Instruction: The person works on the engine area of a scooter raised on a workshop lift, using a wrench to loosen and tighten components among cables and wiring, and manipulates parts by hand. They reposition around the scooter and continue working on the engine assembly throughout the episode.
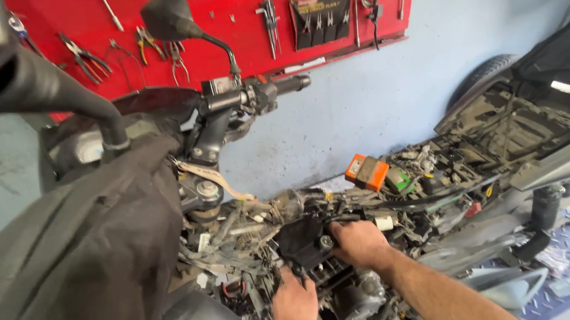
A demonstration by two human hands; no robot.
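2 hands work on 1 black part (306, 242) in the middle of the stripped scooter (444, 177), low in the open frame, just right of the grey cover (76, 276) that hangs over the front. Your left hand (295, 307) is below the part, fingers curled against its lower edge; how firmly it grips I cannot tell. Your right hand (359, 242) closes on its right side. I judge you should support it from below and keep the wires (237, 240) beside it free from pulling. The part looks tilted, with its long axis from lower left to upper right, and its broad face toward you. Farther right sits an orange box (366, 171), well apart.
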